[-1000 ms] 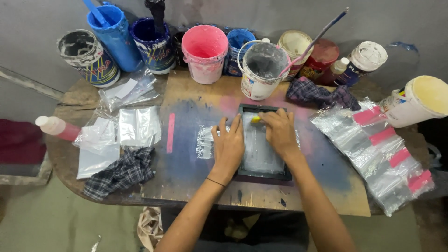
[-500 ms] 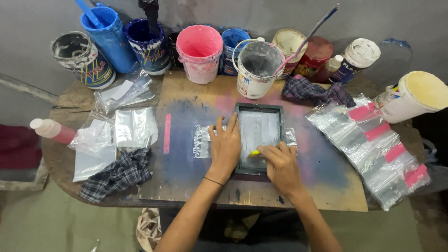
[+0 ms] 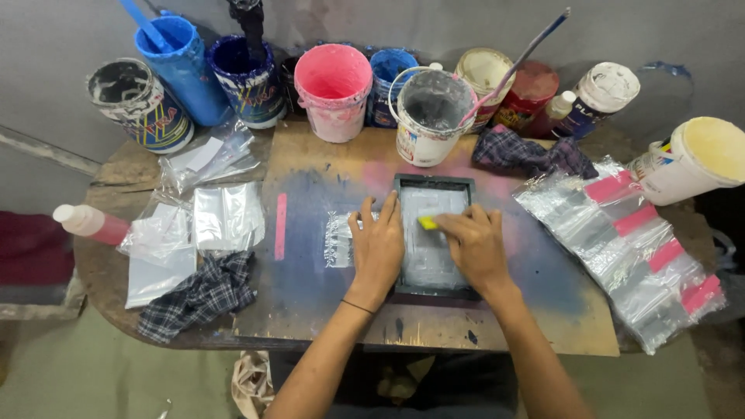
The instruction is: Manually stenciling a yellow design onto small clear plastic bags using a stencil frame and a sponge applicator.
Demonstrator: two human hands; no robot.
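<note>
1. Table: a worn wooden top stained blue and pink, set against a grey wall; a greenish floor shows below its near edge.
2. Back edge: a row of paint pots stands close together, among them a blue bucket, a pink bucket and a white bucket with a long stick leaning in it.
3. Left side: clear plastic bags lie flat, a checked rag lies near the front edge, and a squeeze bottle lies on its side at the rim.
4. Right side: a stack of clear bags with pink strips reaches to the table's right edge; a cream tub stands beyond it, and a dark rag lies behind.
5. Open room: bare stained wood remains between the pink strip and the frame, and along the near edge.
6. Printing frame: a dark rectangular screen lying flat at the table's centre, with a clear bag showing out from under its left side.
7. Left hand: fingers spread, palm pressed flat on the frame's left rail, holding nothing.
8. Right hand: fingers closed on a small yellow scraper, which touches the screen's upper middle.
</note>
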